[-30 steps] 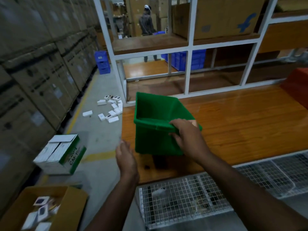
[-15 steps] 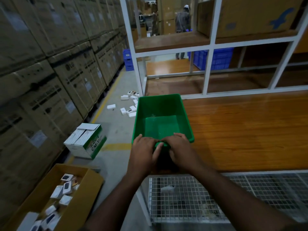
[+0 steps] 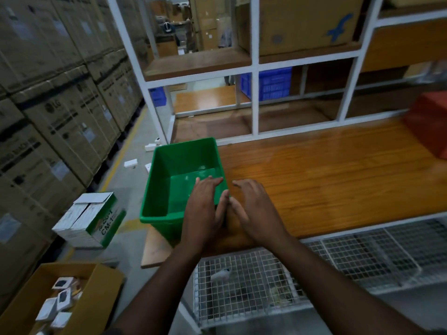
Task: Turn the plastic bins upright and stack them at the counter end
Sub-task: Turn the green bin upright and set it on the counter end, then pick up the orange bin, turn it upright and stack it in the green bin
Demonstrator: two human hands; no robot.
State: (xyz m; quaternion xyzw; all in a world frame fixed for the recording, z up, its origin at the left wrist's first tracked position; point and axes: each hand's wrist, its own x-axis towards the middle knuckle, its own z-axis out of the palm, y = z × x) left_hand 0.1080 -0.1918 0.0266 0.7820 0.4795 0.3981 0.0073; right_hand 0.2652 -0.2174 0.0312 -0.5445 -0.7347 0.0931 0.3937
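Left hand (image 3: 205, 209) and right hand (image 3: 254, 209) had released near rim gripped half second earlier; both hovered, fingers straight, holding nothing. Green bin (image 3: 167, 189) stood upright under left hand, at counter (image 3: 326, 184) end. Red bin (image 3: 430, 124) waited far right.

A polished wooden counter (image 3: 326, 180) carries an upright green plastic bin (image 3: 169, 189) at its left end and a red bin (image 3: 428, 122) at the far right edge. On the concrete floor (image 3: 128, 180) beside it lie scattered small white boxes (image 3: 130, 163), a green-and-white carton (image 3: 89, 220) and an open cardboard box (image 3: 79, 298).
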